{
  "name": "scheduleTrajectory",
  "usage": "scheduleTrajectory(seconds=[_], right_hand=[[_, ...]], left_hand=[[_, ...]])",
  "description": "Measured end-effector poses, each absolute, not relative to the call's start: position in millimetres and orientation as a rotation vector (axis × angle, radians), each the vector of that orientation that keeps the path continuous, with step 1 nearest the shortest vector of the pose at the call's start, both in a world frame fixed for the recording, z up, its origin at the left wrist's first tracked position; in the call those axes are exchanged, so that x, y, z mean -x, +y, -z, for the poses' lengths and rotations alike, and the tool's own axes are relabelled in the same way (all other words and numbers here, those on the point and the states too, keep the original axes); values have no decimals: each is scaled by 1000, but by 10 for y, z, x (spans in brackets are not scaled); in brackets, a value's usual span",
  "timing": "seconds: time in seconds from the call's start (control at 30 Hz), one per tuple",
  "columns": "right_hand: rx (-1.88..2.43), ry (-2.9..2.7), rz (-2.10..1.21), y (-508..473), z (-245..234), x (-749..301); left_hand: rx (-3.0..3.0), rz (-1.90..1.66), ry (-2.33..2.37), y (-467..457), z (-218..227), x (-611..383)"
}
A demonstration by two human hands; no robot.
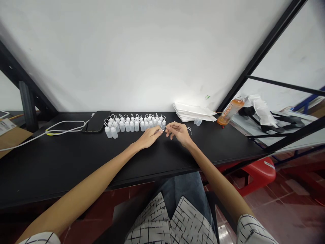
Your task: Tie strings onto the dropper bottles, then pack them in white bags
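My left hand (150, 137) is closed, thumb pressed along a small white piece that looks like a dropper bottle's cap. Just beyond its fingertips is a small translucent dropper bottle (163, 126); whether it is held or stands on the table I cannot tell. My right hand (178, 132) pinches a thin white string beside it, fingers curled and close to the left thumb. Left of the hands stand several dropper bottles (132, 126) in rows, with white caps and string loops. Another small bottle (198, 121) lies to the right, and a loose string (189, 129) is beside my right hand.
A black table (76, 162) runs against the white wall. On it are a phone (98, 121), a white cable (67, 126), a stack of white paper or foam sheets (194, 112) and an orange drink bottle (230, 112). Cardboard (15, 137) is far left; a red stool (261, 171) is right.
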State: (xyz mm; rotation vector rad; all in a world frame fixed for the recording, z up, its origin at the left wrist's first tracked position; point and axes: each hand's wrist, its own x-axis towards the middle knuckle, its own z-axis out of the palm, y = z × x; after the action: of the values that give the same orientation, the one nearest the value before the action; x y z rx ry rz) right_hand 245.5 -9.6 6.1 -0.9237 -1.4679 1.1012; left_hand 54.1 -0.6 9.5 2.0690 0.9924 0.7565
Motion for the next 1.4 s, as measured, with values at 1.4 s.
scheduleTrajectory(seconds=[1.4], right_hand=[[965,-1509,-1107,-86,-37,-2453]], left_hand=[[-2042,-777,972,13,-55,-534]])
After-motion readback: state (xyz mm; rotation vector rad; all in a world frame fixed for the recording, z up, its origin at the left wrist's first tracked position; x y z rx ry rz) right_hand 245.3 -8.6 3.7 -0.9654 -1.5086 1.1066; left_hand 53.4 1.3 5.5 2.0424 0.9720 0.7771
